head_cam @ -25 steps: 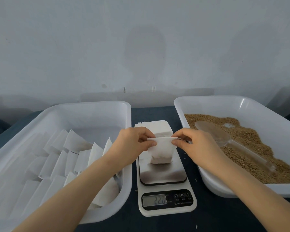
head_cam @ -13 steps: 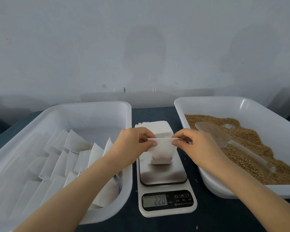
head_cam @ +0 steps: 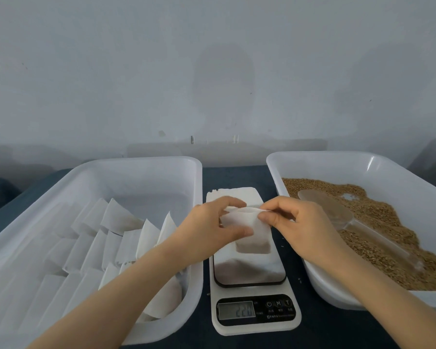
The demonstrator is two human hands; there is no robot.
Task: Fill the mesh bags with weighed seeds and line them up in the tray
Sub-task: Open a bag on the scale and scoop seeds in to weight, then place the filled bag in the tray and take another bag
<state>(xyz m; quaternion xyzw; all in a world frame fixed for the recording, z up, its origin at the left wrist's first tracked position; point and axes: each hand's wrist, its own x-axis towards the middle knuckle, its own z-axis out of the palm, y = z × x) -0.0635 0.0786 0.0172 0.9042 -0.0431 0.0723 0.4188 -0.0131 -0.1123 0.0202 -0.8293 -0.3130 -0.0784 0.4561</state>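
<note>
A white mesh bag (head_cam: pixel 252 238) with seeds in its bottom stands on the steel plate of a kitchen scale (head_cam: pixel 252 270). My left hand (head_cam: pixel 212 225) pinches the bag's upper left part between thumb and fingers. My right hand (head_cam: pixel 295 222) pinches the bag's top right edge. The top of the bag is folded over between both hands. The scale display (head_cam: pixel 237 310) reads about 22.0. The left white tray (head_cam: pixel 196 273) holds several filled white bags (head_cam: pixel 116 238) in rows. Brown seeds (head_cam: pixel 378 222) and a clear scoop (head_cam: pixel 342 217) lie in the right white tray (head_cam: pixel 320 157).
A stack of empty white bags (head_cam: pixel 234 192) lies behind the scale. The trays and scale sit on a dark blue tabletop (head_cam: pixel 320 331) against a pale wall. A few loose seeds lie on the cloth beside the scale.
Both hands have shifted their grip and bent the bag's top edge over toward me. The bag stays on the scale and the reading is unchanged.
</note>
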